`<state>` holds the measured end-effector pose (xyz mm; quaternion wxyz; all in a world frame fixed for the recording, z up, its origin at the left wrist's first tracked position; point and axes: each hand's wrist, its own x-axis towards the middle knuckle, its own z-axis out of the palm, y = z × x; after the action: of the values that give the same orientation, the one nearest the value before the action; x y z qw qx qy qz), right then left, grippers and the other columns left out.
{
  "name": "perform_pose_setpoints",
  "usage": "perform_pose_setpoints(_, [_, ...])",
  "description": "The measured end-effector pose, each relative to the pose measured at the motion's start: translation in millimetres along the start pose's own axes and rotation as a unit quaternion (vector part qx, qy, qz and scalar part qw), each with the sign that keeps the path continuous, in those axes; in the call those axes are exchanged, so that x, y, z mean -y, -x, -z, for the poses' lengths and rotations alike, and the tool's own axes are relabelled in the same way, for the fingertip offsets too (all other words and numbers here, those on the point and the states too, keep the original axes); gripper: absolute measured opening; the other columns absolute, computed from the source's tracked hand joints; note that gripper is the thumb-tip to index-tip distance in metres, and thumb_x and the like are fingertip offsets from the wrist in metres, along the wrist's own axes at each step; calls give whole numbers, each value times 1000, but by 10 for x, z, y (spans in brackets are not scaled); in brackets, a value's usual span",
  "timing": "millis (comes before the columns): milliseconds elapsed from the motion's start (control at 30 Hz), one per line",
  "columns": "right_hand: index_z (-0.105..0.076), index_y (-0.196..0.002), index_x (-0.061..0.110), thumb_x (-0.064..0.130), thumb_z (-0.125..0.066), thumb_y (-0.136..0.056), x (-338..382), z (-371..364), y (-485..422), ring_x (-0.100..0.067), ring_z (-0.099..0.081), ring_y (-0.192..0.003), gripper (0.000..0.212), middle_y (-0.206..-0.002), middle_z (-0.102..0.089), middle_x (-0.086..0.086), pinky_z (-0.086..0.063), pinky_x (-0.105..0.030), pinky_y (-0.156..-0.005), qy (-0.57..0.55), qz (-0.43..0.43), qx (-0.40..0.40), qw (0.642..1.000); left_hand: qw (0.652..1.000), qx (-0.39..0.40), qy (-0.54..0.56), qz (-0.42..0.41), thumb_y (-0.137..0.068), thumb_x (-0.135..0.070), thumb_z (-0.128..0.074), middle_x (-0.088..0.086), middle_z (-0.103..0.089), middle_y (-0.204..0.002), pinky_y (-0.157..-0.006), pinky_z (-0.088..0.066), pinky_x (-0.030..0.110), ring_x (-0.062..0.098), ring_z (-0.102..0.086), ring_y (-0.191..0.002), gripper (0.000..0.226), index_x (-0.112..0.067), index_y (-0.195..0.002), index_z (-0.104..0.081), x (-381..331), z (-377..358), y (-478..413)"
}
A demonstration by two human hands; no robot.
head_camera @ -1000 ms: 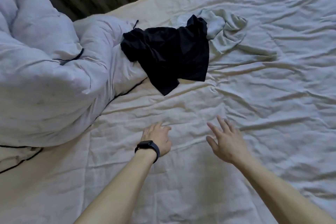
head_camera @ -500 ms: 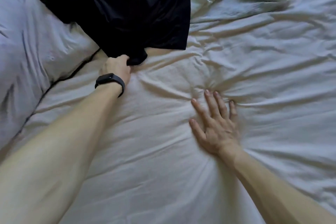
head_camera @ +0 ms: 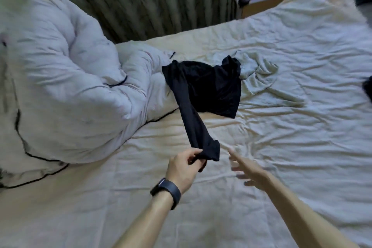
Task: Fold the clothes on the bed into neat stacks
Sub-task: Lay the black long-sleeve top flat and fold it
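The left hand point(head_camera: 184, 169), a dark wristband point(head_camera: 167, 191) on its wrist, pinches the end of a black garment point(head_camera: 211, 88) between thumb and curled fingers, and holds that end just above the bed point(head_camera: 281, 147). From the pinch a long narrow strip of the black cloth runs up and away, pulled taut, to the rest of the garment, which lies crumpled toward the far edge of the bed, its left part against a bunched white duvet point(head_camera: 66, 70). The duvet, edged with thin dark piping, is heaped along the left edge of the bed and reaches the far left corner. A pale crumpled garment point(head_camera: 259, 70) lies just to the right of the black one, touching it and partly tucked under it. The right hand point(head_camera: 250, 175) hovers over the creased sheet just beside the held end, fingers straight and spread, holding nothing; it is blurred, so I cannot tell whether it touches the sheet. Beyond the far edge hangs a pleated curtain point(head_camera: 157, 0), and by the far right corner stands a wooden nightstand point(head_camera: 261, 4) with small things on top, too blurred to make out
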<state>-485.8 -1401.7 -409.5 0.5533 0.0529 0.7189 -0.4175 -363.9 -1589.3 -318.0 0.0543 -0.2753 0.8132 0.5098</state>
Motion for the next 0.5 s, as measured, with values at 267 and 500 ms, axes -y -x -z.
perform_pose_setpoints(267, [-64, -130, 13, 19, -70, -95, 421, -927, 1890, -31, -71, -100, 36, -124, -68, -19, -55, -41, -75, -235, 157, 32, 959, 986, 104, 127, -23, -81, -20, -73, 9, -71, -78, -78, -54, 39, 17, -63, -72, 18, -10, -95, -77, -583, 548, 1560])
perform_pose_setpoints(500, [-77, -93, 2, -13, -38, -89, 454, -1256, 3467, -31, -66, -71, 42, -87, -70, -18, -53, -33, -55, -278, 243, -36, 928, 919, 19, 377, 114, -70, -79, -67, 1, -67, -124, -86, -56, 39, 23, -68, -107, 76, -28, -125, -60, -554, 1187, 2458])
